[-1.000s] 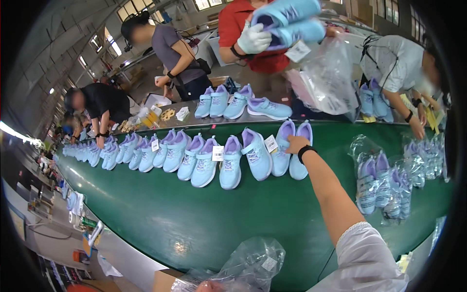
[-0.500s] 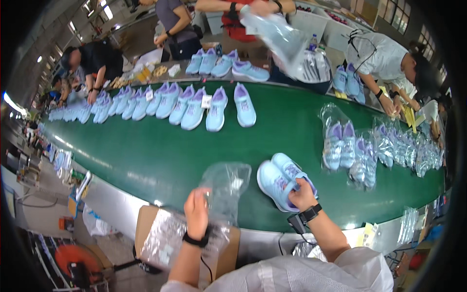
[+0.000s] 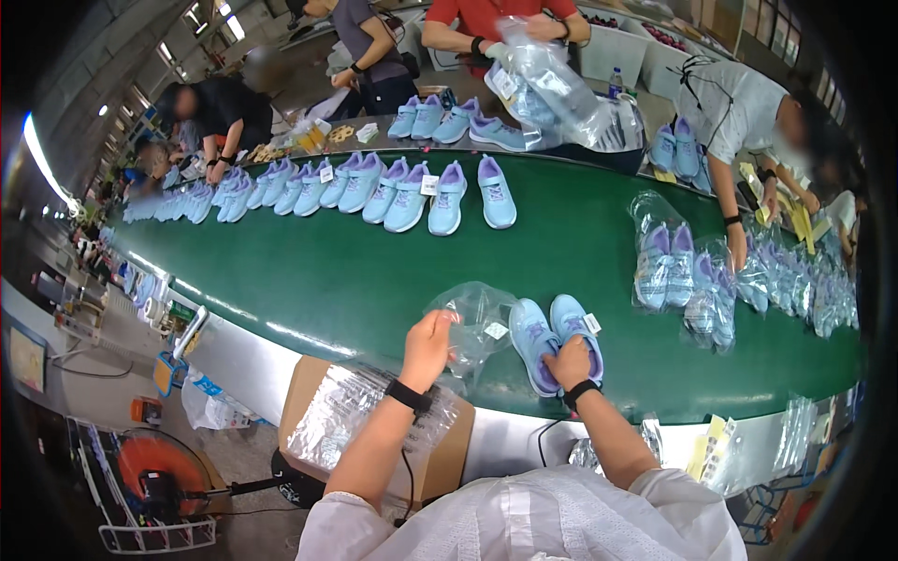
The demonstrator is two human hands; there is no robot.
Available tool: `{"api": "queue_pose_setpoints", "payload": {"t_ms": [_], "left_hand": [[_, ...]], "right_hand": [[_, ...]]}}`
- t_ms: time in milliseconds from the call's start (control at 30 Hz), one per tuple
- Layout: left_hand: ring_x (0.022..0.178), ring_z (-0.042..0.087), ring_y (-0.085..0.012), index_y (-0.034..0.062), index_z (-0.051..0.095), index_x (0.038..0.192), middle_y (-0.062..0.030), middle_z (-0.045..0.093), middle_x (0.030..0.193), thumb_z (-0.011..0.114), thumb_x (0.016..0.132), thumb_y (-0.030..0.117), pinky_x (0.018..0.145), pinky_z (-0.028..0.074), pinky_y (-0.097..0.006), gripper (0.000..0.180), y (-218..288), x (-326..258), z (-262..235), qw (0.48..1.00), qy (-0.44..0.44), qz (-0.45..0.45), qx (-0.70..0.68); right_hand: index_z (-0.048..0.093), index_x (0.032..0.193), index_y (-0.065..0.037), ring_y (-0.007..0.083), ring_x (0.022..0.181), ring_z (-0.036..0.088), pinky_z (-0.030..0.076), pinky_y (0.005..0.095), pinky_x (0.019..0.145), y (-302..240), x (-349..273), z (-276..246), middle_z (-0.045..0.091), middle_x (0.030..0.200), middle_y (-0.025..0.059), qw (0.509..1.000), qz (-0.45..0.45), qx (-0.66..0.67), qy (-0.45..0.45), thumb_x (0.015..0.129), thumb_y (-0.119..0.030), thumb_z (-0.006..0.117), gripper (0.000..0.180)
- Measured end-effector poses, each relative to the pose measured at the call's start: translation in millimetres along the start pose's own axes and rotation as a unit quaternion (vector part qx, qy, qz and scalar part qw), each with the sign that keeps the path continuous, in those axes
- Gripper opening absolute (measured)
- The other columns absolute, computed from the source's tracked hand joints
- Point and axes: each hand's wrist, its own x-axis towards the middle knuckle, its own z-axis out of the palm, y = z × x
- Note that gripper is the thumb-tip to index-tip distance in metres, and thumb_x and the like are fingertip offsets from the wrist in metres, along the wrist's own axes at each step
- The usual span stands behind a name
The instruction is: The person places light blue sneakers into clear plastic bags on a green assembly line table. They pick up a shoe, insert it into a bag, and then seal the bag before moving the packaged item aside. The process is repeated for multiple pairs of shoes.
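My right hand (image 3: 567, 363) grips a pair of light blue sneakers (image 3: 535, 341) with lilac linings at their heel ends, toes pointing away from me. A white tag hangs at the right shoe. Just left of the pair, my left hand (image 3: 428, 352) is closed on a clear plastic bag (image 3: 475, 318), which puffs out toward the shoes. The bag's edge comes close to the left shoe; whether they touch I cannot tell. Both hands are over the near side of the green conveyor belt (image 3: 327, 271).
A long row of unbagged sneakers (image 3: 405, 208) lines the belt's far side. Bagged pairs (image 3: 666, 266) stand at the right. An open carton of plastic bags (image 3: 341, 411) sits below my left arm. Across the belt, a person in red (image 3: 458, 33) bags shoes; another person's hand (image 3: 737, 245) reaches the bagged pairs.
The shoes have turned from tilted to more upright, with the right shoe's tag now showing. My left hand and the bag have come nearer the pair. The person at right has reached toward the bagged shoes.
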Motion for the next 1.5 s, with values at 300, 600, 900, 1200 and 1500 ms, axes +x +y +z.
{"api": "queue_pose_setpoints", "payload": {"t_ms": [300, 600, 900, 1200, 1500], "left_hand": [[0.039, 0.034, -0.0053, 0.0015, 0.059, 0.094, 0.0047, 0.036, 0.049, 0.050, 0.090, 0.027, 0.037, 0.026, -0.022, 0.028, -4.9, 4.8, 8.7, 0.990, -0.049, -0.082, -0.102], [0.039, 0.031, -0.0059, -0.0008, 0.059, 0.095, 0.0059, 0.031, 0.048, 0.041, 0.094, 0.035, 0.037, 0.026, -0.023, 0.040, 0.3, 15.7, 40.1, 0.981, -0.104, -0.099, -0.133], [0.057, 0.048, -0.0097, -0.0013, 0.063, 0.101, -0.0039, 0.057, 0.063, 0.041, 0.093, 0.034, 0.055, 0.040, -0.026, 0.043, 30.9, -20.5, 37.5, 0.968, -0.248, 0.024, -0.010], [0.079, 0.059, -0.0217, 0.0006, 0.060, 0.108, -0.0137, 0.065, 0.086, 0.040, 0.095, 0.029, 0.073, 0.046, -0.031, 0.037, 32.8, -71.4, 28.5, 0.964, -0.173, 0.197, 0.044], [0.078, 0.060, -0.0342, 0.0041, 0.064, 0.091, -0.0175, 0.063, 0.088, 0.045, 0.089, 0.023, 0.066, 0.047, -0.042, 0.027, 24.9, -62.7, 64.1, 0.886, -0.105, 0.343, 0.294]], "right_hand": [[0.044, 0.114, 0.004, 0.0401, 0.097, 0.055, 0.043, 0.0432, 0.085, 70.7, 16.8, 26.4, 0.057, 0.105, 0.0252, 0.980, 0.038, 0.169, 0.095, 0.068, -0.014, 0.065, 0.054], [0.045, 0.121, 0.001, 0.0178, 0.101, 0.054, 0.043, 0.0310, 0.088, 57.6, -99.7, -151.3, 0.055, 0.112, 0.0089, 0.774, -0.059, 0.607, -0.172, 0.076, -0.002, 0.062, 0.048], [0.052, 0.117, 0.000, 0.0137, 0.100, 0.053, 0.042, 0.0272, 0.089, 23.5, -134.0, -137.6, 0.057, 0.112, 0.0071, 0.788, -0.109, 0.539, -0.278, 0.080, -0.005, 0.061, 0.038], [0.047, 0.118, 0.005, 0.0173, 0.095, 0.056, 0.044, 0.0292, 0.084, 17.3, -144.1, -96.0, 0.058, 0.107, 0.0094, 0.798, -0.072, 0.584, -0.129, 0.077, 0.000, 0.056, 0.042], [0.051, 0.096, 0.008, 0.0393, 0.080, 0.057, 0.047, 0.0441, 0.071, -31.4, -194.9, -81.5, 0.058, 0.087, 0.0233, 0.950, -0.255, 0.055, 0.173, 0.067, -0.009, 0.060, 0.034]]}}
